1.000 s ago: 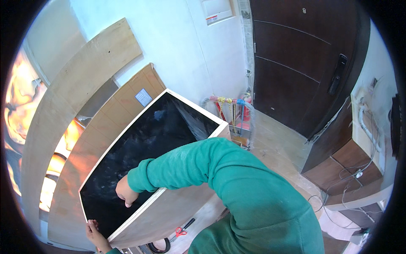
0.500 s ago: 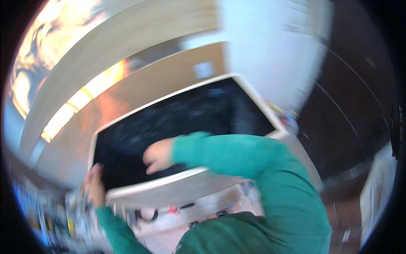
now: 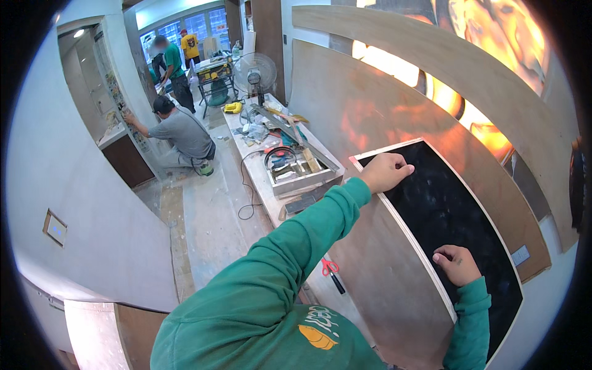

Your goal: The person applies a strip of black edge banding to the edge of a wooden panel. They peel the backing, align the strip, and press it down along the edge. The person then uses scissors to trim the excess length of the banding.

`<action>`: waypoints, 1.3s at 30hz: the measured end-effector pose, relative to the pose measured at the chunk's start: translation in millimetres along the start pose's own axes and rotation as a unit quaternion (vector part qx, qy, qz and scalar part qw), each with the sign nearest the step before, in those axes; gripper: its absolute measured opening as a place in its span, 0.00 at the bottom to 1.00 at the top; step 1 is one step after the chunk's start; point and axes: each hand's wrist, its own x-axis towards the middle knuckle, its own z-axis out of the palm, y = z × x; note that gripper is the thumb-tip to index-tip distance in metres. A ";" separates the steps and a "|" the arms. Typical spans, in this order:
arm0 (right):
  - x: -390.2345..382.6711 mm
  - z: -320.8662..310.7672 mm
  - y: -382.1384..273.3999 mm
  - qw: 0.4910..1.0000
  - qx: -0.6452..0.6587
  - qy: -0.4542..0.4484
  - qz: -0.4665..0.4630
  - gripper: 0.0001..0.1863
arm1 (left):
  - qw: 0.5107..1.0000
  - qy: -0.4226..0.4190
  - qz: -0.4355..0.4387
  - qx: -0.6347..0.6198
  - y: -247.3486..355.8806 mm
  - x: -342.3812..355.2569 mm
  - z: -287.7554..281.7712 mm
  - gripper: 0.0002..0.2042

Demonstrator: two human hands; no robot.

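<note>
A large panel with a glossy black face (image 3: 456,216) and a pale plywood side (image 3: 382,265) stands tilted in front of me, leaning toward the plywood sheets on the right. My left hand (image 3: 385,172), at the end of a long green sleeve, grips the panel's upper corner with its fingers curled over the light edge strip. My right hand (image 3: 456,265) holds the same edge lower down, fingers bent on the black face. Both hands touch only the panel.
Curved plywood sheets (image 3: 431,68) lean on the wall at right. A long workbench (image 3: 259,179) carries a tray of tools (image 3: 296,169), a fan (image 3: 256,73) and red-handled scissors (image 3: 330,266). One person crouches (image 3: 179,132) by a cabinet; others stand at the back (image 3: 172,61).
The view has swung from the dark door side to the workbench side. My left hand has moved to the panel's upper corner and my right hand now sits on its long edge.
</note>
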 end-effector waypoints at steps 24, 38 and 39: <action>-0.5 -0.9 0.6 1.000 -0.013 0.004 0.002 0.13 | 1.000 0.010 0.001 0.003 -3.4 1.0 -1.9 0.17; 4.7 -3.5 6.8 0.999 -0.012 0.000 -0.050 0.15 | 0.997 0.031 0.059 0.035 -27.7 14.0 1.2 0.19; 3.4 -3.5 10.4 0.999 -0.010 0.002 -0.043 0.15 | 0.998 0.036 0.048 0.031 -24.7 13.9 4.7 0.20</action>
